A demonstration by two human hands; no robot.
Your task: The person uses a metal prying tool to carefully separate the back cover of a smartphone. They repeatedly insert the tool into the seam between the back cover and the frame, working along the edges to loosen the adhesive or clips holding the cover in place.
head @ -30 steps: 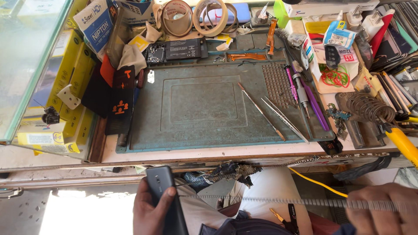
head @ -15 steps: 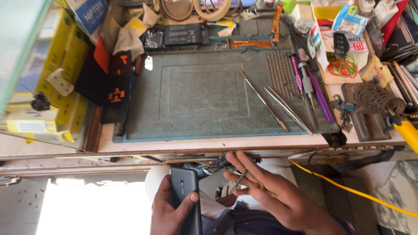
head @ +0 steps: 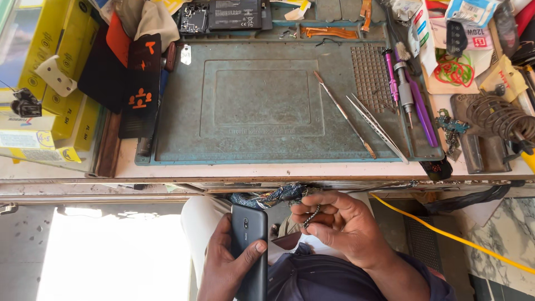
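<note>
My left hand [head: 220, 270] grips a dark smartphone [head: 249, 245], back side up, low in front of my lap below the bench edge. My right hand [head: 348, 228] is just to the right of the phone, its fingers curled and pinching a small twisted metal piece [head: 312, 216] between thumb and forefinger. That piece sits a short way from the phone's top right corner and does not touch it. What the piece is exactly is too small to tell.
A teal repair mat [head: 262, 100] covers the bench, with tweezers [head: 376, 128], a thin spudger [head: 343, 114] and screwdrivers [head: 407, 89] at its right. Yellow boxes [head: 50, 83] and dark phone panels [head: 134, 83] sit left, a coiled iron stand [head: 499, 117] right. A yellow cable [head: 446, 234] hangs below.
My right hand came in from the lower right to beside the phone and now pinches the small metal piece. The phone has stayed in my left hand.
</note>
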